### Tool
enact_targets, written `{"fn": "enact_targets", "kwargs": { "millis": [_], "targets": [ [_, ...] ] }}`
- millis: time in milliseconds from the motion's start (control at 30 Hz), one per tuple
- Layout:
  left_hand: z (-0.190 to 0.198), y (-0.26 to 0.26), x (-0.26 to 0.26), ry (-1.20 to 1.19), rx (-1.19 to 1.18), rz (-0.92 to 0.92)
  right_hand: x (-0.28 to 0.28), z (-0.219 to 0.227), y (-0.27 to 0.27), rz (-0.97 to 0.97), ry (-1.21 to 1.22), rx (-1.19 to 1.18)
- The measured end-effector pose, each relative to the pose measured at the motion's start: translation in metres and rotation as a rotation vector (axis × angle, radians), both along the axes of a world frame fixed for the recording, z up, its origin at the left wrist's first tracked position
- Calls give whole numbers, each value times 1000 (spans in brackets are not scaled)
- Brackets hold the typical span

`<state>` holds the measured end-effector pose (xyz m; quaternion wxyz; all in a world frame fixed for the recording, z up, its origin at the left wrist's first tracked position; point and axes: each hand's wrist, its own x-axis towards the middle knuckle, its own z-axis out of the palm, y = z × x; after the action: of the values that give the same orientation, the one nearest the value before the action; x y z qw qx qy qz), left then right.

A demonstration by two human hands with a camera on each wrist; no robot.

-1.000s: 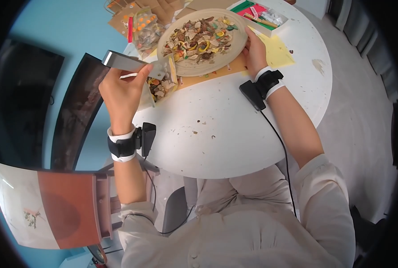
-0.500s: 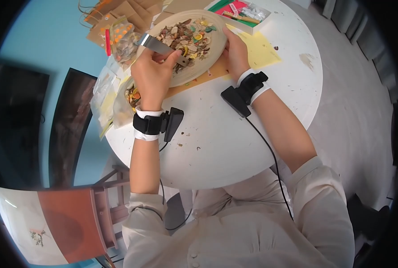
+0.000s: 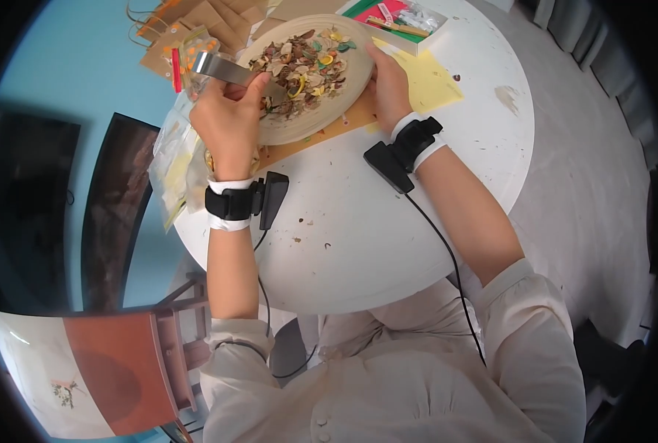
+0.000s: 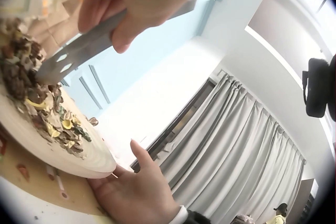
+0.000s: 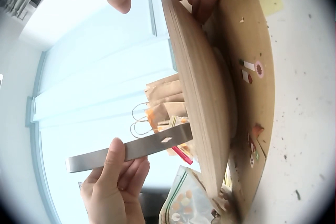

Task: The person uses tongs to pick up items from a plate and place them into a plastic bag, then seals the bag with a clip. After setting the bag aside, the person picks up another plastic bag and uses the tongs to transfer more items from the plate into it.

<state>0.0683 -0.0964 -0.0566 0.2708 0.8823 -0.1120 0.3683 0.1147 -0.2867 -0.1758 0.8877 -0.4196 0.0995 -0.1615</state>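
My left hand (image 3: 228,129) pinches flat metal tongs (image 3: 224,69) between thumb and fingers. The tips of the tongs reach into a heap of potpourri (image 4: 52,111), brown and cream flakes with yellow and green bits. This lies on a round wooden plate (image 3: 290,133). In the right wrist view the plate stands tilted, its right side raised off the orange mat (image 5: 252,103). My right hand (image 3: 390,85) holds that raised side, fingers curled beneath the rim and thumb apart. Partly behind my left hand, a clear pouch (image 5: 184,198) stands beside the plate's lower side.
Paper bags (image 3: 218,22) and a bag with orange dots (image 3: 200,55) stand at the back left. A box of small supplies (image 3: 410,26) and yellow paper (image 3: 428,85) are at the right. Crumbs dot the white table (image 3: 358,221).
The left hand with the tongs went from over the pouch to the plate, then shifted slightly left along it. The right hand keeps the plate tilted. The head view has shifted.
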Motion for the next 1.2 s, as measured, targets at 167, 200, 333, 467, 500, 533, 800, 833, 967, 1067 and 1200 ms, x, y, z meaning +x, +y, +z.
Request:
{"fn": "enact_targets", "kwargs": {
  "millis": [167, 200, 333, 467, 500, 533, 800, 833, 967, 1067, 1200],
  "targets": [
    [11, 14, -13, 122, -37, -54, -2, 0, -1, 29, 1, 3],
    [11, 14, -14, 152, -67, -71, -3, 1, -2, 34, 6, 3],
    [6, 6, -15, 194, 73, 20, 0, 0, -3, 50, 9, 16],
    [-1, 7, -12, 140, 9, -10, 2, 1, -4, 18, 5, -1],
    [4, 7, -19, 111, -28, -28, 1, 1, -4, 25, 7, -16],
    [9, 9, -25, 117, -43, -25, 0, 1, -4, 37, 10, -31],
    [39, 67, -70, 161, 126, 61, -12, 14, -7, 143, -1, 51],
    [39, 72, -73, 164, 170, 78, -13, 15, -6, 147, -1, 48],
    [41, 82, -81, 160, 297, 117, -14, 17, -4, 142, 2, 44],
    [43, 73, -81, 120, 237, 73, -12, 14, -6, 140, -7, 45],
    [42, 48, -68, 76, 61, -50, -13, 13, -6, 148, -20, 48]
  ]
}}
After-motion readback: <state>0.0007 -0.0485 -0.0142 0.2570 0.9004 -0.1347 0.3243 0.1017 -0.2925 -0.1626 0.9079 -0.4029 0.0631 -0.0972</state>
